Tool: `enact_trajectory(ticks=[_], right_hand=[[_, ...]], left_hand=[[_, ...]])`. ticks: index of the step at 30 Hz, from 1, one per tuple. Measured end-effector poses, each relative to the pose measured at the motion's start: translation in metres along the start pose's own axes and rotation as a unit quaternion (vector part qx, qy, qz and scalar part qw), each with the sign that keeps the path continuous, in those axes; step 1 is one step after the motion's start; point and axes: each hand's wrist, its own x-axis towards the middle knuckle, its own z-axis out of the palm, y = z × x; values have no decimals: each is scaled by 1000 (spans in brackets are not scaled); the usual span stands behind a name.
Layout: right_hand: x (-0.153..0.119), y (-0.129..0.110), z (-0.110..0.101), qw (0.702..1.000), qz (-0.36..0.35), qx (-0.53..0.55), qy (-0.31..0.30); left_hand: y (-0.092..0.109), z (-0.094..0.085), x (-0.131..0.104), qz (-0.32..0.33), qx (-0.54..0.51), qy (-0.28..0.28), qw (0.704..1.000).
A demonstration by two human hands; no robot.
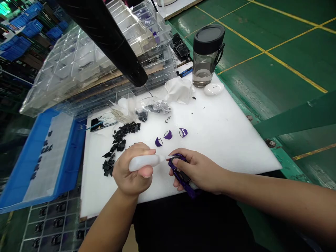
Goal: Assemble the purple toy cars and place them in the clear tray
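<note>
1. Left grip (132,171) is closed around a white squeeze bottle (144,162), nozzle pointing at 3 o'clock. Right grip (198,169) is wrapped on a purple car-like body (185,178), thumb on top.
2. That purple body sits low-center in view, tilted, upper end toward 11 o'clock. Nozzle tip is right at that end; can't tell if it's actually touching.
3. Going out from the body: three purple curved pieces (168,134) lie at 11 to 12 o'clock on the white-topped table (225,140).
4. Messy trail of black bits (118,145) around 10 o'clock, clear bag with dark parts (154,105) at 11.
5. Lidded tumbler (203,71) up past 12, white oval thing (214,89) just beside it at 1.
6. Farther out: blue tray (72,157) at 9, clear compartment cases (70,70) around 10 to 11, black tool (110,42) hanging at 11.
</note>
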Motion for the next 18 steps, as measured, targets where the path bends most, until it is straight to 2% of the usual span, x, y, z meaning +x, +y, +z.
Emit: enact_trajectory(ticks=[9, 18], right_hand=[[0, -1, 0, 1000, 4, 0, 4], [0, -1, 0, 1000, -1, -3, 3]], left_hand=[[1, 0, -2, -33, 8, 17, 999], [-2, 5, 1, 36, -19, 15, 999]])
